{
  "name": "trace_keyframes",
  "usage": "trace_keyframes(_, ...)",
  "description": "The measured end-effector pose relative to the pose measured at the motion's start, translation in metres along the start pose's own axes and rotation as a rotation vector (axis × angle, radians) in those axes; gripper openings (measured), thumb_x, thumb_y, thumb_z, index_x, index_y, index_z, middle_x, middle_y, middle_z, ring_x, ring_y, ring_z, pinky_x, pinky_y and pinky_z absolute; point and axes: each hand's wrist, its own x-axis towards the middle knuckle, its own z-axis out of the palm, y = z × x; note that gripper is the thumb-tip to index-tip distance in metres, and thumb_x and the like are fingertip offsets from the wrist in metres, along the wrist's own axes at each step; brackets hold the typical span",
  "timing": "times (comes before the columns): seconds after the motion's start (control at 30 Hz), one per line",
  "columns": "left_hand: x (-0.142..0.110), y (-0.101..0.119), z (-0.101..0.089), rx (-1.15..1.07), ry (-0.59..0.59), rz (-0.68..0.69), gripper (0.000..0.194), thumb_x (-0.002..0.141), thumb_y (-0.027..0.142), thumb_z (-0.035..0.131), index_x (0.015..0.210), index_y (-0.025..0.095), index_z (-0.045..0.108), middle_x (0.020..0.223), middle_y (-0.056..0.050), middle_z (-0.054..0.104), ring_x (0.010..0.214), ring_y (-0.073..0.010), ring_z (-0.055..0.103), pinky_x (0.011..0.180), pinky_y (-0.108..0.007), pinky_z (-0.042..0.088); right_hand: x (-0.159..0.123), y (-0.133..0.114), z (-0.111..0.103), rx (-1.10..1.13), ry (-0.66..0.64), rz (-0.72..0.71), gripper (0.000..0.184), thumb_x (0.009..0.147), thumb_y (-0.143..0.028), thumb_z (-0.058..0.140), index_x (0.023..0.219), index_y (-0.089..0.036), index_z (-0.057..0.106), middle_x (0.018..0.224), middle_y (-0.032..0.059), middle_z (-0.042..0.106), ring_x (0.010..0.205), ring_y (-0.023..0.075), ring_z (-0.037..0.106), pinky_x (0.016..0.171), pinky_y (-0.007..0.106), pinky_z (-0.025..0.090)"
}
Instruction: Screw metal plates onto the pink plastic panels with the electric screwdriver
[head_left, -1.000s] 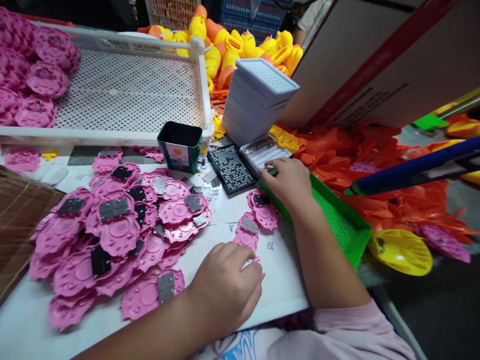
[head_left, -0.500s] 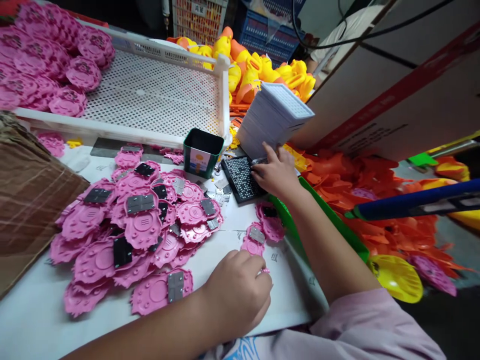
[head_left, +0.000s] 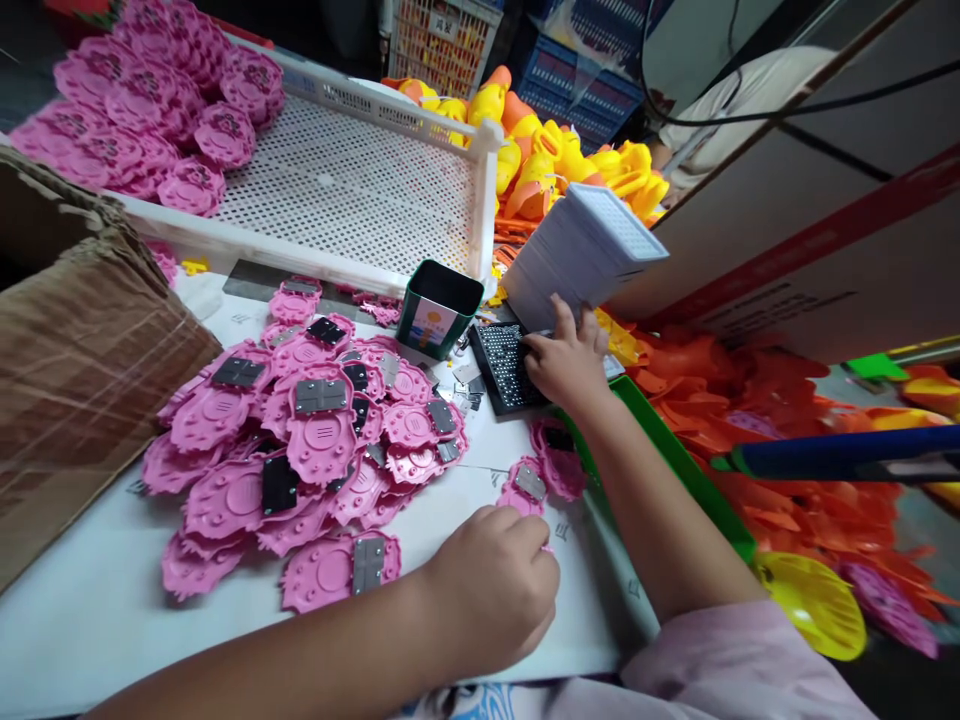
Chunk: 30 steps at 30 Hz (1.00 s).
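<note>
My left hand (head_left: 496,590) is closed low over the table. A pink plastic piece with a silver plate (head_left: 527,485) runs beneath its fingers, a pink edge showing beside the knuckles. My right hand (head_left: 571,362) reaches forward, fingers apart, over the right side of a black tray (head_left: 501,362) dotted with small shiny bits. Its fingertips partly hide the tray. Another pink piece with a black plate (head_left: 559,462) lies below my right wrist. To the left rises a heap of similar pink pieces (head_left: 322,440) bearing silver or black plates.
A dark green cup (head_left: 439,310) stands behind the black tray, beside a leaning white stack (head_left: 581,255). At back left is a white perforated crate (head_left: 360,190). A cardboard box (head_left: 97,390) borders the left, a green bin (head_left: 675,480) and orange parts (head_left: 705,400) the right.
The whole view has shifted, so things sit farther right in the picture. My right hand stays at the black tray and my left hand stays closed by the pink piece.
</note>
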Motion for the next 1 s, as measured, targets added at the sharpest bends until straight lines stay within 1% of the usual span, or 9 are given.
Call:
trace_keyframes(0.13,-0.0002,-0.0003,0.0006,0.011,-0.012,-0.003,0.008,0.08,0.014,0.052,0.072,0.016,0.054,0.077,-0.007,0.056,0.07,-0.0201,0.052,0.062,-0.033,0.045,-0.0006,0.0005,0.0004,0.008,0.007,-0.007,0.027,0.081,-0.025,0.052,0.098,-0.024,0.074,0.155,0.0052,0.027,0.138,0.047,0.021,0.104,0.066,0.024)
trace_keyframes(0.3,-0.0008,0.0003,0.0016,0.023,-0.005,-0.004,0.01,0.081,0.015,0.051,0.072,0.016,0.054,0.077,-0.007,0.056,0.069,-0.0197,0.052,0.061,-0.033,0.044,-0.0032,0.0026,0.0004,0.001,0.001,-0.011,0.027,0.081,-0.025,0.053,0.099,-0.022,0.073,0.154,0.0082,0.028,0.137,0.0462,0.026,0.104,0.065,0.026)
trace_keyframes(0.43,-0.0012,0.0007,0.0015,0.029,0.003,-0.004,0.01,0.081,0.015,0.051,0.072,0.016,0.054,0.076,-0.006,0.056,0.068,-0.02,0.052,0.059,-0.033,0.043,-0.0047,0.0022,0.0012,-0.005,-0.006,-0.014,0.029,0.081,-0.025,0.053,0.101,-0.023,0.073,0.155,0.0083,0.029,0.137,0.0449,0.027,0.104,0.065,0.028)
trace_keyframes(0.57,-0.0011,0.0006,0.0015,0.041,0.018,0.008,0.01,0.08,0.014,0.05,0.071,0.016,0.054,0.075,-0.007,0.055,0.067,-0.0202,0.052,0.058,-0.033,0.043,-0.004,0.001,0.0014,-0.01,-0.013,-0.012,0.032,0.081,-0.025,0.052,0.106,-0.022,0.072,0.155,0.0101,0.029,0.137,0.045,0.027,0.105,0.063,0.028)
trace_keyframes(0.77,-0.001,0.0006,0.0022,0.047,0.036,0.017,0.012,0.08,0.014,0.049,0.069,0.016,0.053,0.073,-0.006,0.054,0.066,-0.0202,0.052,0.058,-0.033,0.043,-0.0032,0.0009,0.0017,-0.019,-0.005,-0.016,0.031,0.082,-0.026,0.051,0.105,-0.023,0.072,0.154,0.0087,0.03,0.136,0.044,0.026,0.103,0.063,0.029)
trace_keyframes(1.0,-0.0019,0.0004,0.0035,0.063,0.057,0.031,0.013,0.08,0.014,0.048,0.068,0.017,0.052,0.071,-0.006,0.053,0.063,-0.0189,0.049,0.055,-0.032,0.04,-0.0024,0.0008,0.0015,-0.034,-0.035,-0.016,0.03,0.081,-0.024,0.053,0.105,-0.02,0.072,0.154,0.0108,0.03,0.137,0.0446,0.027,0.104,0.061,0.03)
